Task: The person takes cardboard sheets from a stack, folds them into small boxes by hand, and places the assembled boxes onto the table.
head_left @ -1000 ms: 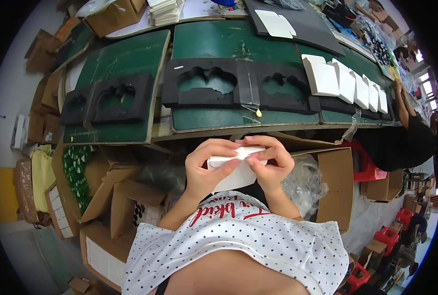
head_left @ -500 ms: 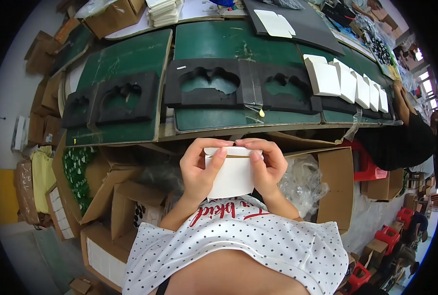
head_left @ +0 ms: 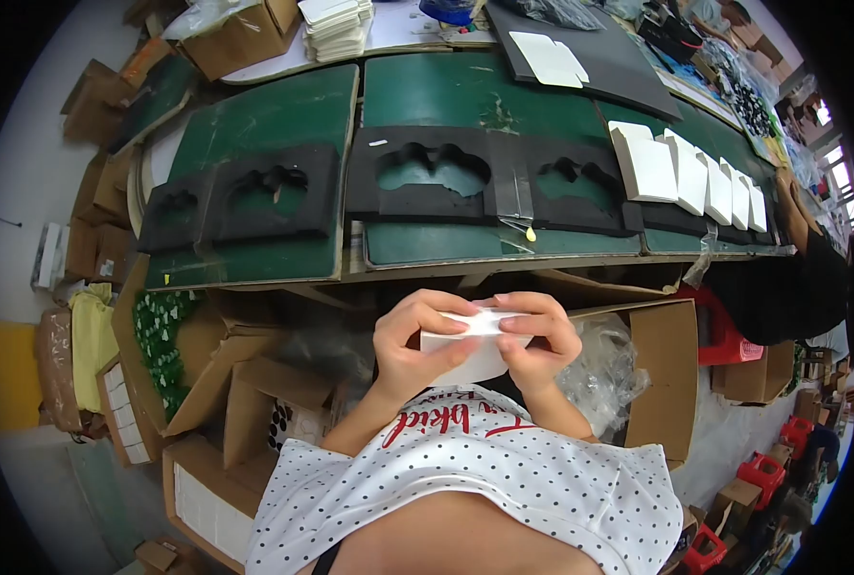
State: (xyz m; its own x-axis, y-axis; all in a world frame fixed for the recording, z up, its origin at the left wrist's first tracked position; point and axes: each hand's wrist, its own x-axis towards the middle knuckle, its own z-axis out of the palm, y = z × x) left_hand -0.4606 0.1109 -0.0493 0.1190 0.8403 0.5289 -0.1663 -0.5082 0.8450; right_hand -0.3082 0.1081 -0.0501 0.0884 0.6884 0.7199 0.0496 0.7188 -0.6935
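Your left hand [head_left: 413, 337] and right hand [head_left: 542, 337] pinch the box [head_left: 485, 365] at its upper end, before your shirt [head_left: 465, 468]. It (thin card, apparently) should handle light, fairly stiff, yet crease easily; hold it by the side edges.

My carton [head_left: 484, 368]: plain white
My shirt [head_left: 465, 470]: white, dark dots, red lettering
Desk [head_left: 427, 93]: dark green
Foam [head_left: 427, 204]: black
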